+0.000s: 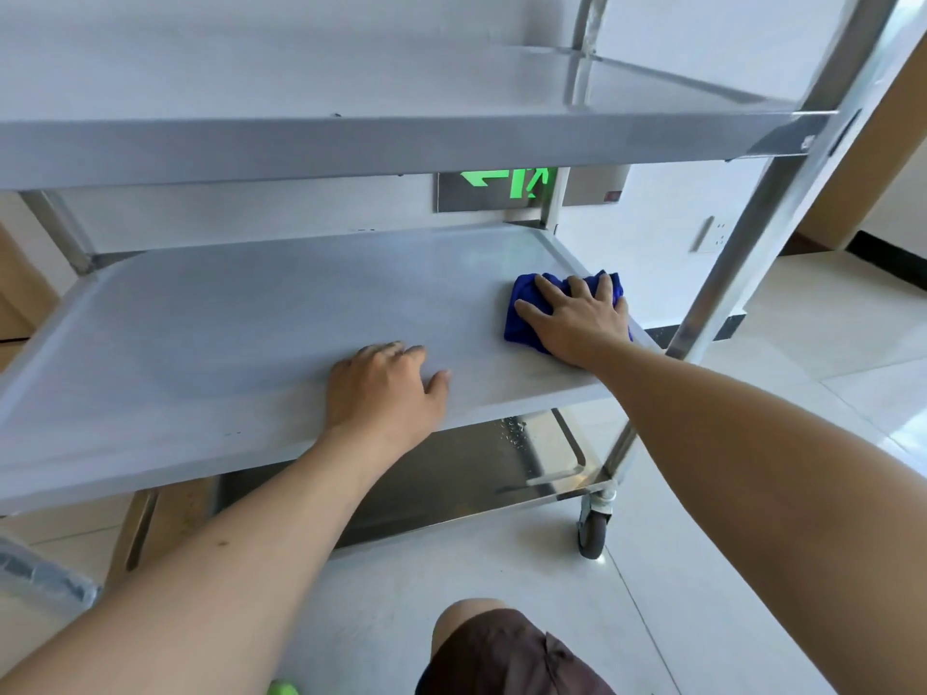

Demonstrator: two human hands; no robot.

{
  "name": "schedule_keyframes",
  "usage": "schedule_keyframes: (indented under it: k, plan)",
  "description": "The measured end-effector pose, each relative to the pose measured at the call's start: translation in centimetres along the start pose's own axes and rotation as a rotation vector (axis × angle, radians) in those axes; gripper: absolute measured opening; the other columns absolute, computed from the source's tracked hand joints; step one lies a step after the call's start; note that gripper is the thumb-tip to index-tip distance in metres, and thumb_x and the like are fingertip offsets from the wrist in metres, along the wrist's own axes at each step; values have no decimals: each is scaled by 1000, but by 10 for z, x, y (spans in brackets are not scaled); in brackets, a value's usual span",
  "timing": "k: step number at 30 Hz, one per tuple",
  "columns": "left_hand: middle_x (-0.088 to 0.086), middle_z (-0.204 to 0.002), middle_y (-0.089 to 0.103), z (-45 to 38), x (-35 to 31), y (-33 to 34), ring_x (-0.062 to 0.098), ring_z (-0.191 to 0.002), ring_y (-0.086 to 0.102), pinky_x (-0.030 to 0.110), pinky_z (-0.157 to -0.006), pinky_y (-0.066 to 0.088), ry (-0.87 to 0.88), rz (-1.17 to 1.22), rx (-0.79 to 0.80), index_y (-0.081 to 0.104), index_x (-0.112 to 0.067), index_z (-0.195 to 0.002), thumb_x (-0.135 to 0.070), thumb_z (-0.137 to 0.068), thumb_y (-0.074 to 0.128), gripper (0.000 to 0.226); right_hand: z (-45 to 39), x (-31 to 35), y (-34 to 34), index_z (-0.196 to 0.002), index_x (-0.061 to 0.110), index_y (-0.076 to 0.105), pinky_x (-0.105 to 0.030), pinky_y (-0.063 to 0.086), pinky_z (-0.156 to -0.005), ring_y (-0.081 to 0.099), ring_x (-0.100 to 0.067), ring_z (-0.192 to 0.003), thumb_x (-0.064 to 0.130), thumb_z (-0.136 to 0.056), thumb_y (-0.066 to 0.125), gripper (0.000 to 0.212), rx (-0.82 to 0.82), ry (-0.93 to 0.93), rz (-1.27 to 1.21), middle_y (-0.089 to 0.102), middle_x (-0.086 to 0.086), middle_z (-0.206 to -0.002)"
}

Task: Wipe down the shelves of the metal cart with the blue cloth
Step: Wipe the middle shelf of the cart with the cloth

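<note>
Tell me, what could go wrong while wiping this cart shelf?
The blue cloth under the right hand sits at the middle shelf's right edge, so it could slip off. The cart stands on a caster wheel, so leaning with the left hand might roll it. The top shelf overhangs close above.

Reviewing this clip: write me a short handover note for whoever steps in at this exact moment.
Right hand: flat, palm down on the blue cloth, pressing it onto the middle shelf near its right edge.
Left hand: empty, resting open on the front of the same shelf, bracing the cart.
Done: cannot tell from this view how much of any shelf has been wiped.
Left: sweep the cloth leftward across the middle shelf, then probably check the top shelf and bottom shelf.
</note>
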State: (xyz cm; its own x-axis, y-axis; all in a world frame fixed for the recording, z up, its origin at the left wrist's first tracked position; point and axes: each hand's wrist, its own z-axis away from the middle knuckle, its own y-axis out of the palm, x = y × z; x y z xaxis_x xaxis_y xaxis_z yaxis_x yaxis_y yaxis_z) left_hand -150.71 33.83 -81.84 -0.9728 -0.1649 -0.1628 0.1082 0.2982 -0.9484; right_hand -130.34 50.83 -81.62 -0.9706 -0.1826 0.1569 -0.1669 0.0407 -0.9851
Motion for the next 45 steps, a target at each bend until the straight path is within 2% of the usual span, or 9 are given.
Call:
schedule_keyframes:
  k: [4, 12, 16, 22, 29, 33, 40, 42, 45]
  plan:
    - [8, -136, 59, 3, -5, 8, 25, -129, 49, 41, -103, 38, -21, -11, -10, 64, -20, -120, -51, -95, 39, 47, 21, -9, -3, -151, 50, 15, -61, 6, -116, -4, -40, -150, 83, -79, 11, 79, 15, 37, 0, 25, -4, -161]
    - [4, -139, 56, -3, -2, 1, 26, -130, 47, 41, -104, 40, -21, 13, 70, 63, -25, -117, -53, -96, 33, 46, 52, 20, 1, -150, 50, 15, -63, 7, -114, -5, -44, -148, 84, -77, 7, 81, 42, 7, 15, 21, -5, -162]
    - [-1, -117, 66, -4, 24, -20, 27, -108, 59, 35, -84, 48, -48, 79, 133, 63, -25, -104, -50, -97, 32, 41, 67, 75, 14, -152, 47, 13, -64, 6, -114, -5, -45, -148, 85, -78, 5, 83, 33, -137, 5, 19, -7, -163]
    - [6, -109, 69, 27, 116, -55, 28, -98, 61, 33, -76, 44, -257, -90, -13, 68, -23, -109, -49, -98, 33, 45, 95, 176, 32, -154, 40, 12, -67, 6, -112, -5, -49, -146, 83, -82, 2, 85, 22, -344, 4, 18, -12, -162]
    - [5, -75, 68, 101, 195, -91, 27, -70, 53, 30, -59, 40, -431, -160, -253, 70, -17, -87, -32, -91, 50, 25, 134, 278, 43, -155, 33, 17, -71, 8, -109, 1, -53, -145, 80, -87, 5, 83, 11, -582, -34, 24, -18, -160]
    - [7, -79, 72, 133, 221, -111, 31, -73, 61, 31, -60, 46, -476, -217, -343, 71, -19, -92, -25, -86, 57, 17, 156, 331, 47, -154, 32, 20, -71, 10, -110, 5, -55, -144, 80, -87, 4, 84, 2, -693, -34, 28, -19, -157]
    - [2, -95, 73, 177, 255, -122, 27, -88, 62, 34, -67, 51, -557, -227, -371, 70, -24, -102, -27, -87, 57, 20, 192, 389, 52, -154, 37, 21, -71, 15, -110, 10, -54, -143, 86, -82, 5, 89, -11, -871, -36, 32, -17, -155]
    - [3, -92, 72, 187, 259, -123, 27, -87, 62, 34, -65, 50, -559, -236, -381, 70, -23, -98, -26, -87, 56, 18, 201, 399, 54, -153, 39, 19, -70, 17, -110, 12, -54, -142, 88, -82, 16, 87, -17, -943, -9, 32, -15, -155]
    - [4, -93, 73, 197, 263, -125, 27, -87, 62, 35, -66, 53, -582, -247, -379, 70, -21, -99, -24, -87, 56, 19, 211, 401, 57, -151, 39, 20, -68, 23, -110, 15, -54, -142, 73, -90, 42, 74, -70, -1003, -8, 37, -14, -152]
